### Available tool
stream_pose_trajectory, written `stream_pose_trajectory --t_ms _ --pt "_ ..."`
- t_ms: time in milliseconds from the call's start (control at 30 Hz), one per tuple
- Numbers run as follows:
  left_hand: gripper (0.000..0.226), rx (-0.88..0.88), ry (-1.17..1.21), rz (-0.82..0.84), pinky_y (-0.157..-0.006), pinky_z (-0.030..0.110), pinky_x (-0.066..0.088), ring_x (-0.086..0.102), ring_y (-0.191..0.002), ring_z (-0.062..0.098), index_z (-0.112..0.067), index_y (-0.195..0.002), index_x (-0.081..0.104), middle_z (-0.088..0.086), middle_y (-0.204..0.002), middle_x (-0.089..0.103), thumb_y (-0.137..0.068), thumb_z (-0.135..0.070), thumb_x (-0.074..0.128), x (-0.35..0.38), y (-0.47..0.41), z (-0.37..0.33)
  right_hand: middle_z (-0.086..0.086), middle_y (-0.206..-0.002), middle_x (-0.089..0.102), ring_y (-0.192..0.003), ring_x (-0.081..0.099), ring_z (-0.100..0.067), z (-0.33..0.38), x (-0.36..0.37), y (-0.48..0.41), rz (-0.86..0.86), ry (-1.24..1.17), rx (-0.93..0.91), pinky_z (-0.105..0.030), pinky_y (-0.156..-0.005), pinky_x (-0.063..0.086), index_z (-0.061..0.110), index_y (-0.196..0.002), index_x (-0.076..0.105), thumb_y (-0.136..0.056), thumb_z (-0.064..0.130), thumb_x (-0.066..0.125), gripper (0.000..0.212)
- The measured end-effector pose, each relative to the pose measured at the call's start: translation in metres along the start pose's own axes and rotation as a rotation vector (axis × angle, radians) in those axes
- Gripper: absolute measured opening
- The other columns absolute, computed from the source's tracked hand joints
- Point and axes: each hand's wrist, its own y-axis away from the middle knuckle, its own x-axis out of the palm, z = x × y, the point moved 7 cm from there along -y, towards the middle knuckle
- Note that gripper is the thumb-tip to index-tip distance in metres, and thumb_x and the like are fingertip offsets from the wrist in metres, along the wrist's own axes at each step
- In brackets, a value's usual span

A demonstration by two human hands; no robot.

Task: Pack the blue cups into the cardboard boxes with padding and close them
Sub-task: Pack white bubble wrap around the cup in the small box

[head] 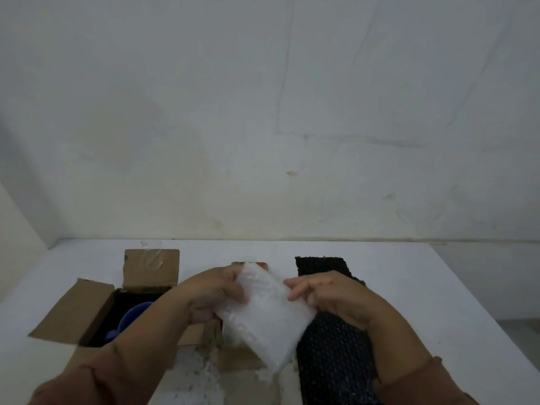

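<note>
fingers [299, 289] of left hand [211, 293] and right hand [336, 299] pinch a folded bubbly white sheet [263, 317].

Both hands up over the white table [409, 276], left hand [214, 290] and right hand [327, 296] pinching a folded white bubble wrap sheet [268, 314] between them. Open cardboard box [96, 305] on the left has a blue cup [133, 317] inside. Black bubble wrap strip [333, 352] lies under the right hand.

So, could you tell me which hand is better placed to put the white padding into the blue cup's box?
Probably left. Both grip the white padding, but the left hand is nearer the open box with the blue cup; the right hand is farther.
</note>
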Motion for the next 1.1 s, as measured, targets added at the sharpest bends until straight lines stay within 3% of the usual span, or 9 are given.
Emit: stream_pose_trajectory --t_ms 133,300,433,567,700,800,867,967,1100 --pt "0.054 -0.056 -0.102 0.015 -0.077 0.036 0.053 0.066 -0.094 0.030 -0.010 -0.110 0.067 0.015 -0.107 0.069 -0.062 0.012 0.057 -0.002 0.003 0.008 -0.001 -0.090 0.071 -0.089 0.063 -0.019 -0.019 0.027 -0.016 0.057 0.018 0.044 -0.034 -0.076 0.049 0.020 -0.077 0.075 -0.080 -0.010 0.051 0.038" --pt "0.066 -0.100 0.118 -0.282 -0.081 0.046 0.054 0.057 -0.107 0.038 -0.017 -0.136 0.039 0.018 -0.126 0.054 -0.079 0.009 0.063 -0.039 -0.002 0.028 -0.004 -0.080 0.061 -0.065 0.056 -0.012 -0.041 0.028 -0.038 -0.200 -0.069 0.111 -0.020 -0.055 0.047 0.014 -0.084 0.066 -0.082 -0.013 0.048 0.033" --pt "0.091 -0.049 -0.369 -0.476 -0.086 0.038 0.054 0.057 -0.104 0.027 -0.032 -0.147 0.017 0.010 -0.124 0.054 -0.078 0.000 0.066 -0.046 -0.002 0.031 0.001 -0.081 0.054 -0.064 0.049 -0.010 -0.055 0.030 -0.055 -0.336 0.113 0.148 -0.019 -0.055 0.041 0.021 -0.088 0.064 -0.086 -0.005 0.048 0.031" --pt "0.084 0.148 -0.856 -0.601 -0.092 0.031 0.048 0.051 -0.113 0.021 -0.027 -0.148 0.011 0.009 -0.134 0.044 -0.084 -0.007 0.061 -0.029 -0.004 0.022 -0.002 -0.112 0.053 -0.097 0.054 -0.016 -0.053 0.037 -0.066 -0.387 0.516 0.133 -0.013 -0.067 0.041 0.024 -0.104 0.062 -0.093 0.004 0.041 0.030" --pt "0.081 0.269 -1.387 -0.630 -0.088 0.032 0.053 0.057 -0.109 0.026 -0.021 -0.140 0.035 0.013 -0.138 0.044 -0.070 -0.023 0.077 -0.015 0.000 0.027 -0.008 -0.131 0.038 -0.121 0.039 -0.025 -0.041 0.043 -0.064 -0.370 0.929 0.105 -0.026 -0.094 0.039 0.021 -0.119 0.055 -0.089 0.006 0.048 0.035" --pt "0.087 0.352 -1.672 -0.647 -0.075 0.036 0.056 0.064 -0.101 0.029 -0.022 -0.117 0.057 0.013 -0.125 0.061 -0.038 -0.032 0.089 -0.013 0.002 0.028 -0.009 -0.157 0.005 -0.143 0.008 -0.031 -0.027 0.050 -0.063 -0.300 1.225 0.030 -0.043 -0.113 0.017 0.019 -0.131 0.044 -0.087 0.011 0.049 0.045" --pt "0.069 0.366 -1.786 -0.556 -0.079 0.039 0.055 0.058 -0.107 0.028 -0.022 -0.104 0.062 0.009 -0.118 0.065 -0.041 -0.034 0.087 -0.012 -0.001 0.029 -0.010 -0.159 -0.006 -0.146 -0.008 -0.026 -0.031 0.058 -0.068 -0.123 1.328 0.033 -0.047 -0.117 -0.002 0.015 -0.141 0.033 -0.088 0.011 0.046 0.055" --pt "0.056 0.258 -1.873 -0.360 -0.113 0.051 0.024 0.028 -0.137 0.030 -0.015 -0.131 0.051 0.009 -0.144 0.045 -0.081 -0.038 0.063 -0.014 -0.009 0.037 -0.012 -0.159 -0.009 -0.146 -0.010 -0.025 -0.044 0.056 -0.071 0.125 1.401 0.163 -0.050 -0.116 -0.012 0.014 -0.149 0.009 -0.092 0.026 0.045 0.069" --pt "0.070 0.048 -1.889 -0.187 -0.115 0.053 -0.011 0.013 -0.146 0.020 -0.012 -0.146 0.029 0.007 -0.157 0.024 -0.089 -0.045 0.055 -0.020 -0.016 0.040 -0.011 -0.159 -0.001 -0.147 -0.002 -0.025 -0.049 0.049 -0.075 0.268 1.466 0.219 -0.053 -0.116 -0.011 0.011 -0.150 0.006 -0.081 0.059 0.055 0.097"
